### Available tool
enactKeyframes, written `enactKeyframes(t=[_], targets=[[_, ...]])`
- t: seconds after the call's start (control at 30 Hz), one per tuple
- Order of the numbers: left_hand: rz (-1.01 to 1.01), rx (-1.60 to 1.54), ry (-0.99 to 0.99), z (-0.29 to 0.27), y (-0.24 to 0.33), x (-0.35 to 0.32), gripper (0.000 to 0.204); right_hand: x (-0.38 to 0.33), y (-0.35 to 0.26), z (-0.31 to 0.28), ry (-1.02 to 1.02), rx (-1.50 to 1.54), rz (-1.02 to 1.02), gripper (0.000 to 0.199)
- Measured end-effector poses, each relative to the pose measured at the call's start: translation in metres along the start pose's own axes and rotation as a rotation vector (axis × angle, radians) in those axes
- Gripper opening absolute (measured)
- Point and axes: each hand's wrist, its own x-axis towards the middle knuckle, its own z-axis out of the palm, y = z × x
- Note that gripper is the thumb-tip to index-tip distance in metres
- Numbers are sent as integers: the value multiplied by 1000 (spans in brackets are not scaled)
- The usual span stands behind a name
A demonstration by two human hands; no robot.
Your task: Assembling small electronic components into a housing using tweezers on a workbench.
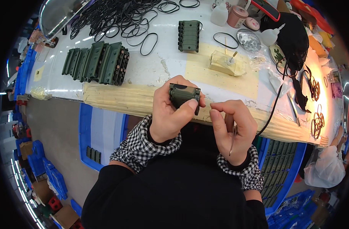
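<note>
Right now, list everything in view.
Camouflaged plastic part: one, green and black, centre
Thin metal tool: one, silvery, right of centre
Worktable: one, white, upper half
Rectangular plastic trays: at least two, blue, lower left and right
Ridged plastic blocks: many, green, upper left, upper centre, inside trays
Rubbery loops: many, black, upper left and right
Tape-wrapped block with sticks: one, cream, right of centre
Squeeze bottles: two, white, upper right
Round clear dish: one, silvery contents, upper right
Bunched cloth: one, black, upper right
Mixed clutter: uncounted, varied, edges
Left hand: one, bare, holding the part
Right hand: one, bare, holding the tool
</note>
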Motion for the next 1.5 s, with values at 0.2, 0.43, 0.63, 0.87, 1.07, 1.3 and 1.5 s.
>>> enactKeyframes(t=[0.2,0.43,0.63,0.87,1.07,1.3,1.5], targets=[[190,327,-1,5,-1,-5,14,16,-6,2,-11,90,-89,17],[329,466,26,8,-2,-1,13,14,-2,6,-31,169,-40,14],[306,452,21,8,-3,-1,14,15,-1,5,-42,151,-48,12],[428,599,41,4,-4,1,12,15,1,9,-57,180,-25,11],[477,637,35,3,-1,-1,14,11,7,5,-173,523,263,5],[601,757,18,0,2,3,16,13,9,4,-204,486,246,4],[556,714,25,-2,-3,1,16,9,12,10,-148,372,125,7]])
